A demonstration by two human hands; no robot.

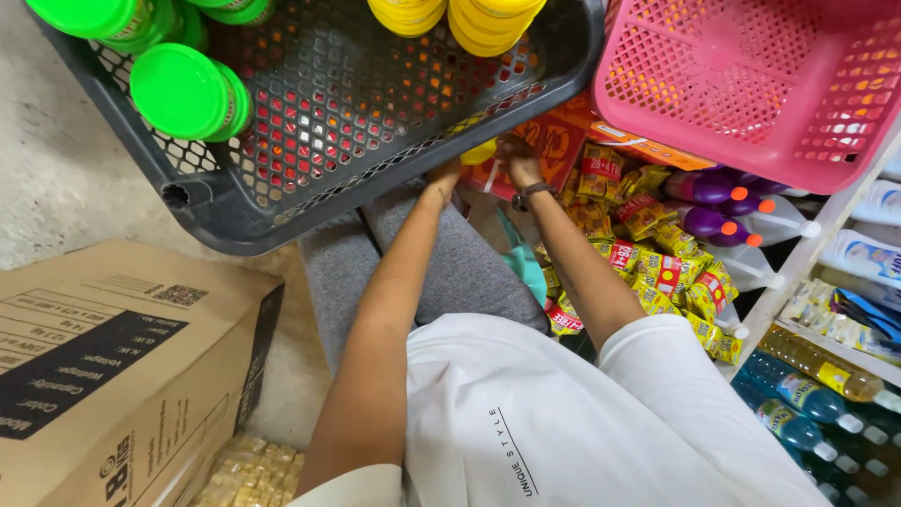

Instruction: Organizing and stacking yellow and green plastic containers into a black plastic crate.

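Note:
Both my arms reach forward over my grey-trousered lap, under the rim of a dark grey mesh crate (310, 178). My left hand (443, 176) is at the crate's lower edge, its fingers hidden by the rim. My right hand (516, 160), with a watch on the wrist, has its fingers curled beside a yellow-lidded jar (479, 151) that shows just below the crate between the two hands. A red flat package (554, 141) lies right behind the right hand. Inside the crate stand green-lidded jars (183, 92) and yellow-lidded jars (493, 19).
A pink mesh basket (751, 84) sits at the upper right over a white shelf (798, 258). Yellow-and-red sachets (657, 272), purple bottles (713, 225) and blue and amber bottles (807, 399) fill the right. A cardboard box (113, 366) stands at the left on concrete floor.

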